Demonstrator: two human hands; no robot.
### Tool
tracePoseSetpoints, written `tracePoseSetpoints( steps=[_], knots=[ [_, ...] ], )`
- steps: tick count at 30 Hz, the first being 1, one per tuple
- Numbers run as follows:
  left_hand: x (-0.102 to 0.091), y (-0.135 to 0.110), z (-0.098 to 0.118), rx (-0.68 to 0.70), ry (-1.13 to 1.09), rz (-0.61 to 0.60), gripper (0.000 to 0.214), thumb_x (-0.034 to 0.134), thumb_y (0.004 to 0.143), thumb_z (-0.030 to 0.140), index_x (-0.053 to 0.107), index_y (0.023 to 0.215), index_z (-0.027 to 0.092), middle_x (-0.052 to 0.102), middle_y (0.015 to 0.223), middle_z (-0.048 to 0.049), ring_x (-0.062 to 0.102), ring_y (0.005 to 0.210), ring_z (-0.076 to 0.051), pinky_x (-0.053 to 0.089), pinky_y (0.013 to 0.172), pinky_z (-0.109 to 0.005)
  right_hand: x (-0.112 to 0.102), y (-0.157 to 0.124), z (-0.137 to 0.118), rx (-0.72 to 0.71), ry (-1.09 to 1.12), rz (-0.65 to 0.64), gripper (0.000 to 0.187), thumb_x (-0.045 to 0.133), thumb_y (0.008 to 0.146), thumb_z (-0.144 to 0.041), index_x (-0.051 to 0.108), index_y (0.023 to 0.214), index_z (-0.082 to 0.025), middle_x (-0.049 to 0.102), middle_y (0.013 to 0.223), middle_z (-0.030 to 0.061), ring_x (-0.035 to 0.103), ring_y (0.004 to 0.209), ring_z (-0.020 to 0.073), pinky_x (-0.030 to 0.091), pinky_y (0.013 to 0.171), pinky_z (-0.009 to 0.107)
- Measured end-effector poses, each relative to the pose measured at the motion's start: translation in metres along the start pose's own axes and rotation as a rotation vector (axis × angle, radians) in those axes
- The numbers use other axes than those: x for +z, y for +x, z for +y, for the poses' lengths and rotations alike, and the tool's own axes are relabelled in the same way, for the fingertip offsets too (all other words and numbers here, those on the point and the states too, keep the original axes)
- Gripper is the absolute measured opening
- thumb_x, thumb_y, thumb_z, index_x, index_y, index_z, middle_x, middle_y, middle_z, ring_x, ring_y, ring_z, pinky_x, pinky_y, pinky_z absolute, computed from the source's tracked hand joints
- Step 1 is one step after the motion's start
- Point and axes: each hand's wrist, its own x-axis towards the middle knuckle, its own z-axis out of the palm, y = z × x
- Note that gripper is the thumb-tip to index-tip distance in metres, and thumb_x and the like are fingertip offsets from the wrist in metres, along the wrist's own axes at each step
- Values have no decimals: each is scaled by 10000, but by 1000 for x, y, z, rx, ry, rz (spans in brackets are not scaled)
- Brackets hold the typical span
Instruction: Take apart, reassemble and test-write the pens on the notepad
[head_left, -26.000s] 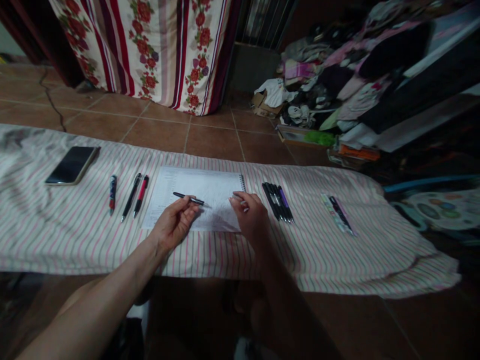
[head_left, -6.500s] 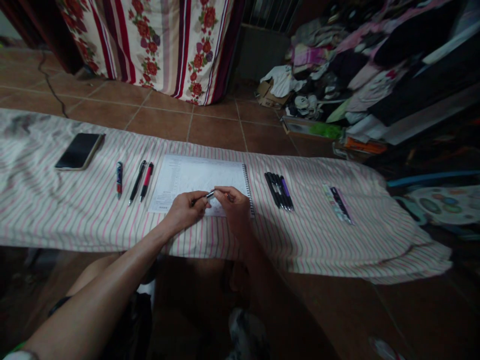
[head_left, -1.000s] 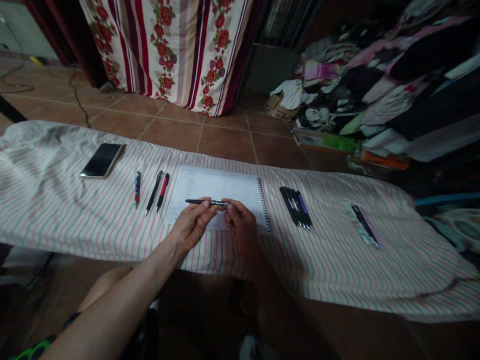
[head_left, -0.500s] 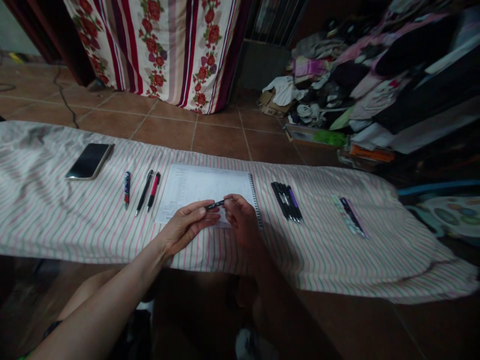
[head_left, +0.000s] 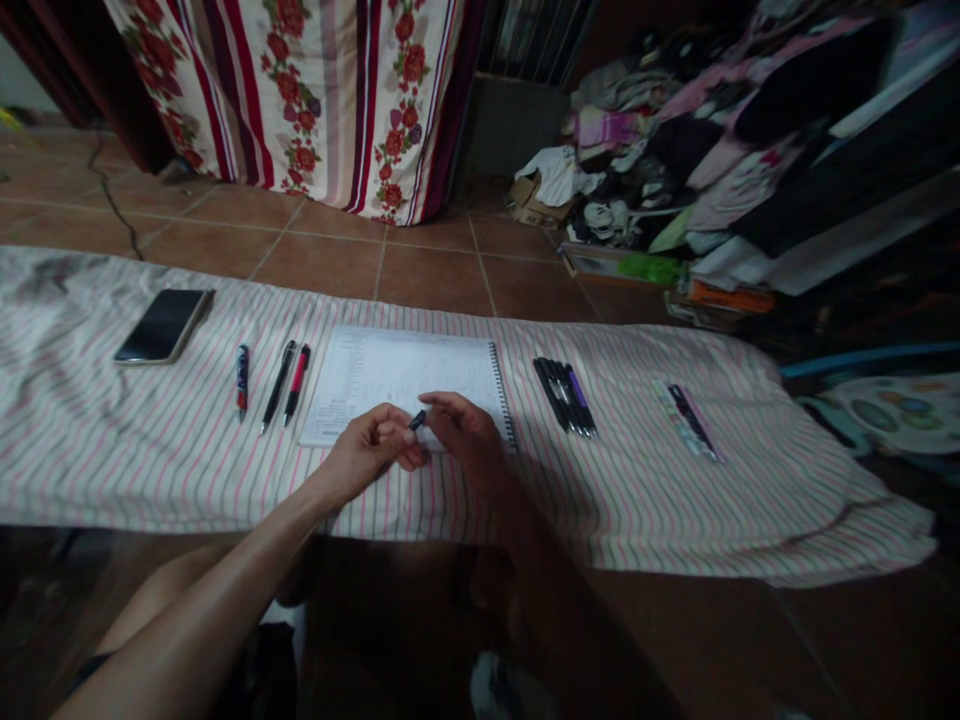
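My left hand (head_left: 369, 442) is closed, with a short stretch of a dark pen (head_left: 417, 420) showing between its thumb and fingers. My right hand (head_left: 471, 438) meets it from the right, thumb and forefinger curled at the pen's upper end. Both hands are over the lower part of an open spiral notebook (head_left: 412, 362) with printed or written pages. Left of the notebook lie a red and black pen (head_left: 298, 385), a black pen (head_left: 278, 388) and a blue patterned pen (head_left: 241, 382). To the right, several black pens (head_left: 553, 393) lie beside a purple one (head_left: 578, 398).
A striped cloth (head_left: 645, 510) covers the long low surface. A phone (head_left: 163, 326) lies at the left, and a slim pack with pens (head_left: 690, 420) at the right. Beyond are a floral curtain (head_left: 341, 110), a tiled floor and piled clothes (head_left: 615, 140).
The pen has gone from nearly level to more steeply tilted, with less of it showing. My right hand has shifted left, closer to my left hand. The view has moved slightly.
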Motion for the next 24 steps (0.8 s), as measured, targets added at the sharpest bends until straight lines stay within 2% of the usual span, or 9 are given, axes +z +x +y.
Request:
tracePoseSetpoints(
  steps=[3,5,7,9,13,18,24],
  knots=[
    [1,-1,5,33,14,27,348,691,748,439,512,864,163,697,633,-36,650,574,-156,494,583,-279,-5,3,-3,-13,76,63,325,560,816,-439,649,1052,-234,660,943,44,559,640,99,422,501,219],
    [1,-1,7,38,13,34,351,683,753,438,516,889,160,699,638,-40,645,565,-155,485,561,-271,-9,5,-5,-66,46,70,274,599,791,-416,674,991,-246,619,1170,64,629,874,151,514,655,257],
    [2,-1,7,33,9,31,348,683,752,432,522,890,157,700,639,-43,641,559,-152,481,553,-266,-13,7,-6,-93,30,62,219,664,743,-367,689,929,-255,551,1303,49,592,1089,199,524,835,301],
    [3,-1,7,27,7,31,340,685,749,425,527,882,155,701,642,-46,642,564,-152,480,554,-264,-13,9,-5,-64,144,65,233,670,738,-346,674,958,-268,565,1290,43,549,1181,206,496,939,323],
    [7,0,7,37,-2,56,332,691,740,413,531,870,154,696,632,-43,639,568,-153,472,549,-259,-6,12,-5,11,488,78,381,717,694,-297,606,1058,-271,623,1198,33,529,1225,182,433,1044,315],
    [12,-1,11,42,-2,61,316,705,727,399,541,843,154,687,619,-37,624,550,-148,475,567,-272,1,11,-6,50,573,129,322,759,662,-276,642,949,-190,667,1094,68,551,1196,200,464,1012,293],
    [12,1,13,48,-9,89,316,718,712,398,554,834,157,689,618,-34,627,555,-151,477,570,-276,-1,9,-7,109,557,160,259,770,633,-324,677,836,-193,680,1001,38,607,1080,183,541,789,228]
  ],
)
